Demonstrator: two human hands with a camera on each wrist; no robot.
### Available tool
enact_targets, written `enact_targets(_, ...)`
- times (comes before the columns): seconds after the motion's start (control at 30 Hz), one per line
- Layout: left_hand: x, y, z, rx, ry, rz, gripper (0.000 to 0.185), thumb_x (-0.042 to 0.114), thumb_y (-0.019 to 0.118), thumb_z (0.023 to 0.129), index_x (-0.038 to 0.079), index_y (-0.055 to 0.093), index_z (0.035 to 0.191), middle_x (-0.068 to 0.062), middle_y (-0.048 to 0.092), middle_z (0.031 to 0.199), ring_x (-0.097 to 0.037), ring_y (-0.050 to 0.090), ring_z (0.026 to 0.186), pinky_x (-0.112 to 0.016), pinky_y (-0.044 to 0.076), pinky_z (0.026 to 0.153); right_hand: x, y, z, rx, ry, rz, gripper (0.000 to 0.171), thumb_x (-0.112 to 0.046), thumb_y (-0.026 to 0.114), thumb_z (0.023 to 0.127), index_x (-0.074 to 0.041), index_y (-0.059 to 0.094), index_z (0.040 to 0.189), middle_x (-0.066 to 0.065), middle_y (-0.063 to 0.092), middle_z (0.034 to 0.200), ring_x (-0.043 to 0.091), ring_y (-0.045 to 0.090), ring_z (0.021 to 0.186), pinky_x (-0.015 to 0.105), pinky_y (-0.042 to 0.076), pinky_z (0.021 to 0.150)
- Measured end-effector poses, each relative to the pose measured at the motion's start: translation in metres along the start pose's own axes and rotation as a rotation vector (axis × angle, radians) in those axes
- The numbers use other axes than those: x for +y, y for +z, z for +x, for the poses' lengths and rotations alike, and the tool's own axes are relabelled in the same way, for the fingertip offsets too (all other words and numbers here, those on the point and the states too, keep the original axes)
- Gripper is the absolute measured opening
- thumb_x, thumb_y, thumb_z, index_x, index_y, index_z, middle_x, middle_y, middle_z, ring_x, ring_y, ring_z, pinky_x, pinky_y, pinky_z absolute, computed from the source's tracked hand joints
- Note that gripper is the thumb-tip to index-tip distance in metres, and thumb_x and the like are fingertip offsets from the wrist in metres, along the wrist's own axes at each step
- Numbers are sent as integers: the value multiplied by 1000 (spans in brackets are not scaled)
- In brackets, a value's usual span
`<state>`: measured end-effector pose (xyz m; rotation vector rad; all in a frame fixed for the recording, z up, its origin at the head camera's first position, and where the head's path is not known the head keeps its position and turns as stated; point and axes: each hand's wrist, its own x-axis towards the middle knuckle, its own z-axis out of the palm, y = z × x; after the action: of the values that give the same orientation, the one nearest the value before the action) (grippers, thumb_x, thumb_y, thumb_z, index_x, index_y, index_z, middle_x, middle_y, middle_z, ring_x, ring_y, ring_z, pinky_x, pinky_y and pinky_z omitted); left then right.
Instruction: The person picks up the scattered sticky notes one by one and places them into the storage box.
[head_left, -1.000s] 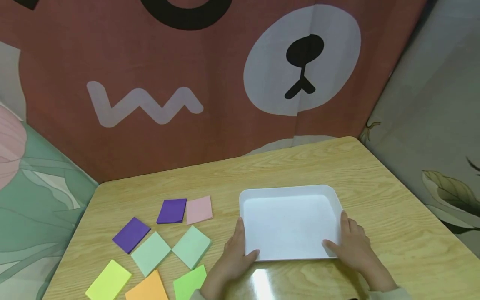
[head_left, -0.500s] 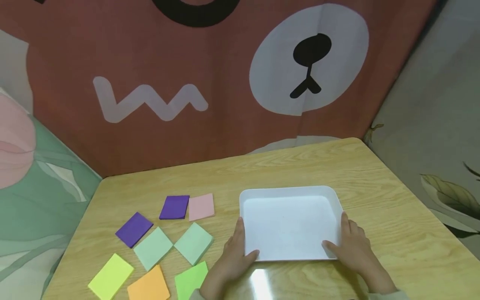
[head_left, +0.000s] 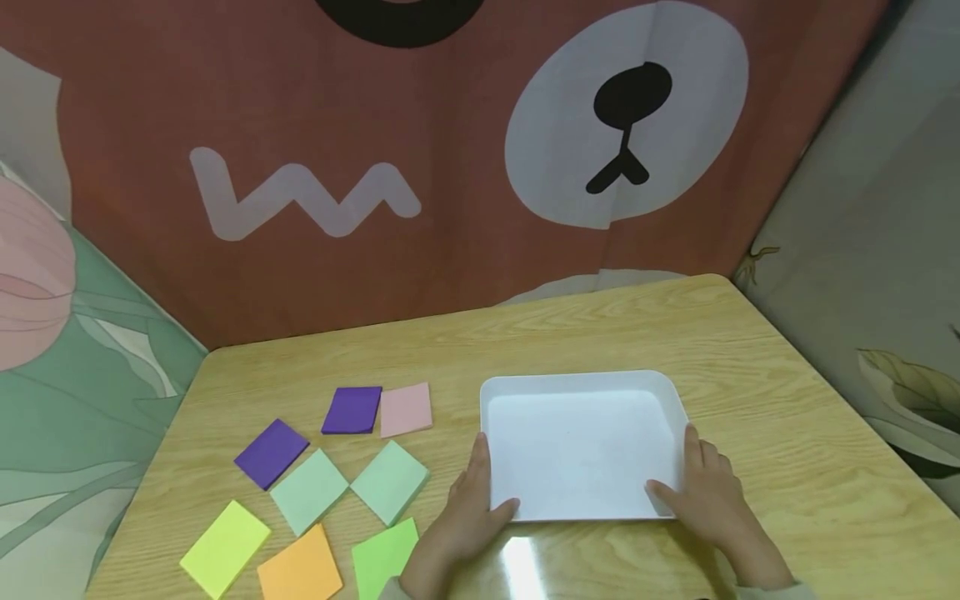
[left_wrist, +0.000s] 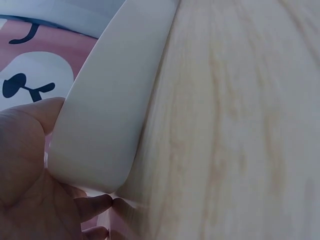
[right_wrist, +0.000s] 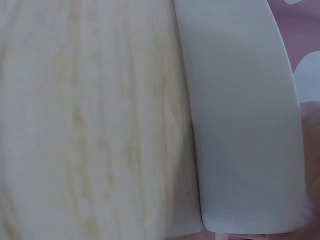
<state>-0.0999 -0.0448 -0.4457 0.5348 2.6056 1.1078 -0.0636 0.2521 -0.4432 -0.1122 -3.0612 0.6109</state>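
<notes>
An empty white tray [head_left: 581, 382] sits on the wooden table [head_left: 765, 392]. My left hand [head_left: 472, 504] grips its near left corner, thumb over the front rim and fingers along the left wall. My right hand [head_left: 701, 492] grips the near right corner in the same way. The left wrist view shows the tray's outer wall [left_wrist: 107, 107] against my left hand [left_wrist: 30, 170]. In the right wrist view only the tray wall [right_wrist: 245, 125] and the table [right_wrist: 90, 115] show clearly.
Left of the tray lie several coloured paper pads: two purple [head_left: 351, 409] [head_left: 271, 452], a pink [head_left: 406, 409], two pale green [head_left: 390, 482], a yellow [head_left: 224, 547], an orange [head_left: 300, 570], a bright green [head_left: 384, 557]. Fabric walls enclose the table's far, left and right sides.
Both hands and the tray stay put. The head view has shifted slightly, so the pads and backdrop sit a little further right and up in the picture.
</notes>
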Motion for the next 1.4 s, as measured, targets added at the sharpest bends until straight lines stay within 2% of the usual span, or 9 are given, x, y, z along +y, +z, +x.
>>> enact_targets(0.47, -3, 2, -1, 3, -9, 2, 87, 30, 55, 82, 1, -5, 136, -17, 1, 142, -31, 12, 126, -53, 12, 96, -1, 0, -1, 6, -19, -1, 96, -36, 63, 73, 21, 7, 125, 39, 28, 111, 54, 31, 96, 59, 29, 76)
enact_targets(0.9, -3, 1, -4, 3, -41, -1, 87, 31, 55, 81, 2, -5, 137, -16, 2, 142, -39, 16, 123, -54, 14, 95, -2, 1, -1, -4, -27, 5, 97, -36, 63, 74, 21, 5, 125, 40, 28, 111, 53, 31, 97, 59, 29, 77)
enact_targets(1.2, -2, -2, -9, 8, -59, -5, 87, 31, 55, 82, 5, -5, 137, -13, 2, 143, -39, 18, 122, -52, 17, 95, -5, 0, -1, -19, -26, 25, 98, -39, 62, 74, 21, 4, 126, 41, 26, 112, 54, 29, 97, 59, 29, 78)
enact_targets(1.4, -3, -2, -10, 7, -52, 4, 87, 30, 55, 82, 3, -6, 137, -14, 1, 143, -35, 15, 125, -52, 14, 96, -7, 0, -1, -25, -29, 32, 97, -37, 62, 74, 21, 4, 126, 41, 26, 112, 53, 30, 98, 58, 30, 78)
